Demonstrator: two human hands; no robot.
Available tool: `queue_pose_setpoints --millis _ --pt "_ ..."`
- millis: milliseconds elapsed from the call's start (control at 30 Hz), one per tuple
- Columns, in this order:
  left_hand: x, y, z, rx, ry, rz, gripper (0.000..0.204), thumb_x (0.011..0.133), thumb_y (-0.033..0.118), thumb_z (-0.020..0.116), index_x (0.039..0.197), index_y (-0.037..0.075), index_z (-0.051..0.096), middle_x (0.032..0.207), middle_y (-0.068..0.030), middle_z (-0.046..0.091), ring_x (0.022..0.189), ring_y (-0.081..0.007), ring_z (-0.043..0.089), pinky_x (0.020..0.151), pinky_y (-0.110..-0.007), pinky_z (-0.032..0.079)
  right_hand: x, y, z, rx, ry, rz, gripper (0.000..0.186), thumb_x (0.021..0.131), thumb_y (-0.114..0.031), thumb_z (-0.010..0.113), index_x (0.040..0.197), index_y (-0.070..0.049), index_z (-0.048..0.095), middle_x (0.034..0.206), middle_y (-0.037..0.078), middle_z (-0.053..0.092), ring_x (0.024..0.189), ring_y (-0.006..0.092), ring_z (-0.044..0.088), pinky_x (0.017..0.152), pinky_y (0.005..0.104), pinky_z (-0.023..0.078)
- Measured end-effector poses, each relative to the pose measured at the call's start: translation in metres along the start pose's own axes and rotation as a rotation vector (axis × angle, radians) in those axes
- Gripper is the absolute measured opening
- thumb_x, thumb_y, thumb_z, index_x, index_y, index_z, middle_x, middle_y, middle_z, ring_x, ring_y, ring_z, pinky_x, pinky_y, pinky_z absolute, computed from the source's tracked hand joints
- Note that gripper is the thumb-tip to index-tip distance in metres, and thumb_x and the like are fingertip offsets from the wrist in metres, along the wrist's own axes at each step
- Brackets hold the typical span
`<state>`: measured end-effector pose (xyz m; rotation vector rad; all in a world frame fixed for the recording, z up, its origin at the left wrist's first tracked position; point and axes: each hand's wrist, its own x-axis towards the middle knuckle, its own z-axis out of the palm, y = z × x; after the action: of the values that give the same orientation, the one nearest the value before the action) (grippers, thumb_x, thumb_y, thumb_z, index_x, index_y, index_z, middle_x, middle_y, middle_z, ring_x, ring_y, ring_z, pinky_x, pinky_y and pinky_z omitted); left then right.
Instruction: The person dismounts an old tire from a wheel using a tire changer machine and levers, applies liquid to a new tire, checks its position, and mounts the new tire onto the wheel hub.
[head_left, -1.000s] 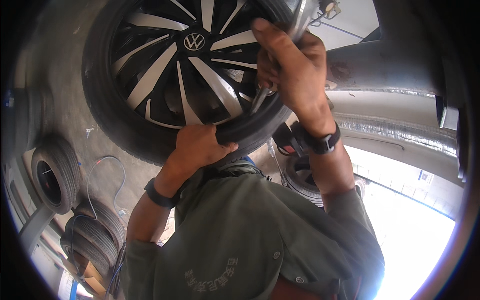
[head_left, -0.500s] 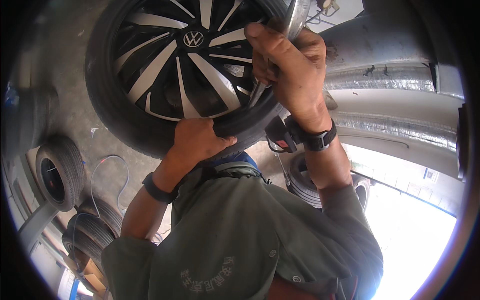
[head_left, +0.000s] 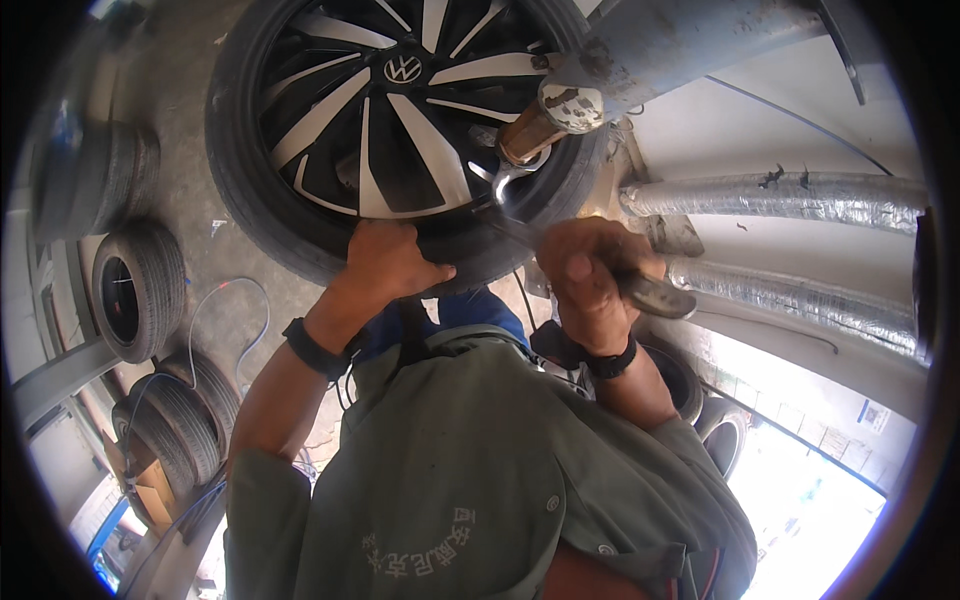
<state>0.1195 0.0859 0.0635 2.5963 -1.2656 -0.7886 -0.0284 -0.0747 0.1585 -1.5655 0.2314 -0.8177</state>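
Observation:
A black tire on a black and silver alloy wheel fills the upper middle. My left hand grips its near edge, fingers curled, thumb along the sidewall. My right hand is closed round a steel tire lever, which slants from the rim out past my wrist side. A machine head on a grey metal arm reaches down over the right of the rim, with a hooked silver piece at its tip. Where the lever's far end meets the bead is hard to make out.
Loose tires stand and lie stacked at the left, beside a thin hose and cardboard. Foil-wrapped pipes run along the right. More tires sit behind my right arm, near a bright opening.
My right hand has come down toward my body with the lever, uncovering the machine head over the rim. The wheel appears shifted slightly right in the picture; my left hand stays on the tire.

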Motion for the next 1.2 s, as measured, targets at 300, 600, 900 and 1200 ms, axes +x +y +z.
queue_pose_setpoints --millis 300,600,900,1200 --pt "0.0 0.008 0.002 0.052 0.048 0.003 0.071 0.07 0.065 0.073 0.087 -0.004 0.07 0.088 -0.0236 0.071 0.097 -0.0377 0.068 0.093 -0.04 0.05 -0.003 0.009 0.004 -0.197 -0.213 -0.311 0.017 0.073 -0.001 0.071 0.069 -0.003 0.054 0.066 0.009 0.063 0.058 0.0266 0.061 0.059 0.0369 0.048" --pt "-0.006 0.013 -0.037 -0.015 -0.01 0.023 0.063 0.065 0.057 0.081 0.082 -0.003 0.072 0.087 -0.0187 0.072 0.089 -0.0311 0.07 0.085 -0.039 0.052 0.074 0.002 0.031 0.215 -0.014 0.14 0.019 0.088 -0.011 0.06 0.077 0.005 0.059 0.053 0.0 0.041 0.042 0.0094 0.032 0.042 0.0272 0.026" --pt "0.001 -0.012 -0.014 -0.178 0.172 0.166 0.064 0.066 0.058 0.081 0.083 -0.003 0.068 0.081 -0.0195 0.07 0.081 -0.036 0.069 0.076 -0.043 0.055 0.096 0.007 0.068 -0.044 -0.169 0.201 0.011 0.091 -0.003 0.065 0.083 0.004 0.066 0.067 0.004 0.061 0.054 0.0086 0.051 0.05 0.023 0.037" --pt "0.003 -0.01 0.001 -0.064 0.038 0.105 0.067 0.068 0.059 0.079 0.089 -0.003 0.068 0.083 -0.0193 0.07 0.087 -0.0351 0.069 0.087 -0.043 0.051 0.02 -0.022 0.025 -0.045 -0.451 0.011 0.022 0.065 0.005 0.063 0.057 -0.003 0.044 0.053 0.009 0.043 0.043 0.0253 0.041 0.042 0.0355 0.03"
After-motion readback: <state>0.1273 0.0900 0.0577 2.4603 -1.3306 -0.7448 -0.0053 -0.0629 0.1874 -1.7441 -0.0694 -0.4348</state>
